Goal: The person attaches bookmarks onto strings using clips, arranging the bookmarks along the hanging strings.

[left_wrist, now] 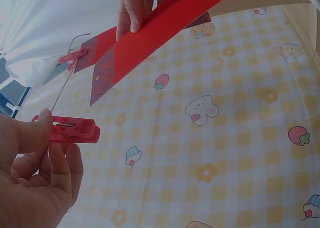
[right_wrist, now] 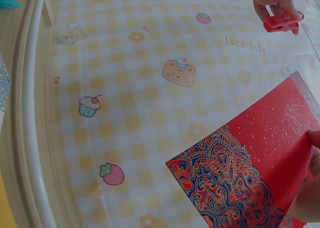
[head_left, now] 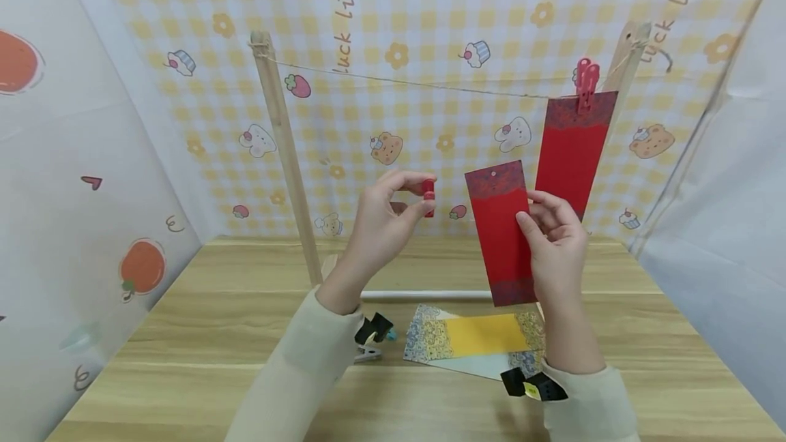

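1. Your left hand (head_left: pixel 387 213) is up in mid-air, thumb and fingertips nipping a red clip (head_left: pixel 428 198), nearly closed round it.
2. Over on the right, your right hand (head_left: pixel 561 244) has a red card (head_left: pixel 500 237) by its right edge, thumb across the near face, fingers behind!
3. That card tilts slightly, patterned bands at both ends, a pale dot near its top; clip and card are apart, clip to the left.
4. Farther back and right, a second red card (head_left: pixel 574 155) hangs beneath another red clip (head_left: pixel 586 84) on the string (head_left: pixel 393 79), which runs between two wooden posts (head_left: pixel 285 149).
5. Down on the table (head_left: pixel 215 333), between your forearms, a yellow card (head_left: pixel 488 334) lies across a pale card (head_left: pixel 420 343) with patterned ends.
6. Beyond them, a white rod (head_left: pixel 430 295) runs left to right.
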